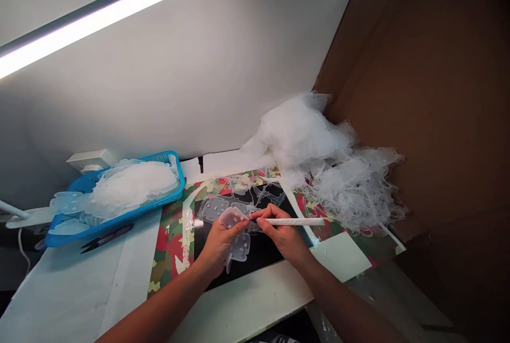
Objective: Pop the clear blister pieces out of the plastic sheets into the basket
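Clear plastic cutout (241,247) pinched in left hand (217,245), right hand (281,231) gripping white rod (295,221).

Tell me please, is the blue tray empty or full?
The blue tray is full: a heap of clear plastic sheet pieces rises above its rim and hangs over its left end.

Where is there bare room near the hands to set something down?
The white sheet left of the left forearm, below the blue plastic tray and black snips, is free; so is the white board before the right forearm. Crowded: the heap of clear plastic offcuts.
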`<state>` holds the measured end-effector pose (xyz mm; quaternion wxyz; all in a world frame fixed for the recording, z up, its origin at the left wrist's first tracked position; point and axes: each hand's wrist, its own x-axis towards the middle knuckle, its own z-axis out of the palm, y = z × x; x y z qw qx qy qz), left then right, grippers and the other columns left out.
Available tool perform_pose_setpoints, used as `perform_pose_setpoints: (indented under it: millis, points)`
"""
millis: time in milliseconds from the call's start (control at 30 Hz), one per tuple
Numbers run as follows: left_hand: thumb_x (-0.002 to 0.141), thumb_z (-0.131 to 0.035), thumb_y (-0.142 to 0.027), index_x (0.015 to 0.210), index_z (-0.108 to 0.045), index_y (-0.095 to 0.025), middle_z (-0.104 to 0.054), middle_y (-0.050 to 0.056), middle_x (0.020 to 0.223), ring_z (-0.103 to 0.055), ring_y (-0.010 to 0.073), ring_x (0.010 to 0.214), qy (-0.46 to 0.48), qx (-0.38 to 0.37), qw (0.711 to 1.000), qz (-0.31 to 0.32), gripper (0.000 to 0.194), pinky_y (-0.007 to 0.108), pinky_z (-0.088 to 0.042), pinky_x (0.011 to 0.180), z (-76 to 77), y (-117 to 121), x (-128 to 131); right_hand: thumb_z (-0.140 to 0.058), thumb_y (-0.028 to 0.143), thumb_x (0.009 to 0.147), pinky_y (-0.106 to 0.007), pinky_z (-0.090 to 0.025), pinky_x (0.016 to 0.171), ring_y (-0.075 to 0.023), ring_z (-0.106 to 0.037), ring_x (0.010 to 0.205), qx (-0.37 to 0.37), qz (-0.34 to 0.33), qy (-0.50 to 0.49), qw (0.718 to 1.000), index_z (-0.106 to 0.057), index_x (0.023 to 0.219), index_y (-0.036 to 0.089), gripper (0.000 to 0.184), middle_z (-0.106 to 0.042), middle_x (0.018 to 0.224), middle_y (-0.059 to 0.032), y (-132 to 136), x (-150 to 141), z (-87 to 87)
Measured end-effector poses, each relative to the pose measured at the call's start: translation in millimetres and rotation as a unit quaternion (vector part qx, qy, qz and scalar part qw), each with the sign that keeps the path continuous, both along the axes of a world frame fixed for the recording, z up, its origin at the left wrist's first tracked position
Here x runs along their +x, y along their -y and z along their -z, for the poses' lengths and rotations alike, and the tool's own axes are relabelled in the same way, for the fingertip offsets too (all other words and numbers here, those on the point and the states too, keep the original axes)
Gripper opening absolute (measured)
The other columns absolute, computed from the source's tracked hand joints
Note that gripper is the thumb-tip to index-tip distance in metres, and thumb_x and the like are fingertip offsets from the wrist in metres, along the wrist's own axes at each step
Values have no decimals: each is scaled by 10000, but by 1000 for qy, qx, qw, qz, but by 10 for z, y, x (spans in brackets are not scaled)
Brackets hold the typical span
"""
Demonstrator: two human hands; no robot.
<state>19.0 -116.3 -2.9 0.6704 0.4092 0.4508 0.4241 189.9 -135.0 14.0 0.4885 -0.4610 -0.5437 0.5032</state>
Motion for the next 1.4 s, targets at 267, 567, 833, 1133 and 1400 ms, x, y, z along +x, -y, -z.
perform_pose_setpoints:
  millis: [267, 567, 833, 1133, 1400]
  points:
    - [789, -726, -320, 705, -686, -182, -618, 37, 869, -566, 164, 807, -75, 202, 976, -35, 166, 264, -440, 731, -46, 46, -12, -557, 368, 908, -280, -404, 703, -158, -549, 722, 30, 92, 90, 991, -591, 764, 203, 221, -664, 802, -5, -19, 14, 128]
    - [696, -819, -386, 758, -626, -167, -593, -5, 716, -517, 97, 576, 82, 31, 996, -14, 298, 202, -424, 524, -101, 88, -47, -596, 411, 876, -272, -411, 744, -168, -586, 781, -8, 95, 52, 994, -534, 726, 208, 260, -710, 874, -6, -5, 210, 96]
    - [664, -851, -394, 773, -583, -165, -599, -20, 729, -501, 61, 524, 174, -35, 984, -4, 369, 167, -421, 472, -117, 103, -23, -643, 496, 827, -307, -446, 794, -217, -662, 852, -47, 142, 48, 988, -510, 710, 223, 327, -711, 803, -7, 36, 433, 284]
    - [646, -852, -432, 770, -610, -155, -574, -20, 658, -495, 76, 520, 115, -24, 993, -19, 388, 180, -411, 471, -140, 114, -37, -610, 528, 833, -317, -471, 772, -223, -647, 843, -40, 162, 147, 975, -569, 749, 223, 319, -709, 845, -24, 79, 682, 424]
    - [671, -842, -365, 724, -625, -158, -610, 5, 725, -517, 101, 639, 93, 59, 993, -37, 304, 193, -402, 583, -213, 124, -37, -615, 493, 830, -350, -465, 766, -217, -603, 807, 4, 178, 137, 974, -554, 737, 219, 295, -672, 942, -54, 65, 729, 537]
